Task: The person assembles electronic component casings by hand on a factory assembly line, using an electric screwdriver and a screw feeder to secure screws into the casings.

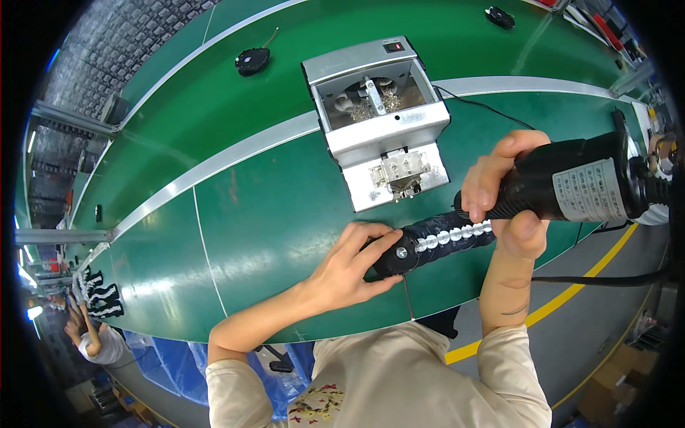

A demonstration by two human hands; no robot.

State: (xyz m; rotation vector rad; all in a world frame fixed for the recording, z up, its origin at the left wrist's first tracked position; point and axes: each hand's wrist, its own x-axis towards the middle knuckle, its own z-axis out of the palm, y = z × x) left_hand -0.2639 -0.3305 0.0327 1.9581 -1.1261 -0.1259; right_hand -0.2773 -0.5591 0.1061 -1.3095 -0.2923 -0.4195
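Note:
My right hand [508,187] is wrapped round a black electric screwdriver [581,182] with a white label, its narrow end pointing left. Under that end lies a row of black round parts [444,242] on the green bench, pressed side by side, with shiny whitish discs along the middle. The left end of this row is held between the thumb and fingers of my left hand [349,260]. Just beyond my hands stands a silver screw feeder [385,132], with loose small screws in its open tray. My right hand and the screwdriver hide the row's right end.
A green conveyor [207,107] with a metal rail runs behind the bench. On it lie a black round device with a wire [253,61] and another black device [501,18]. A cable [599,279] crosses at the right. Another person [100,342] works at far left beside striped black parts.

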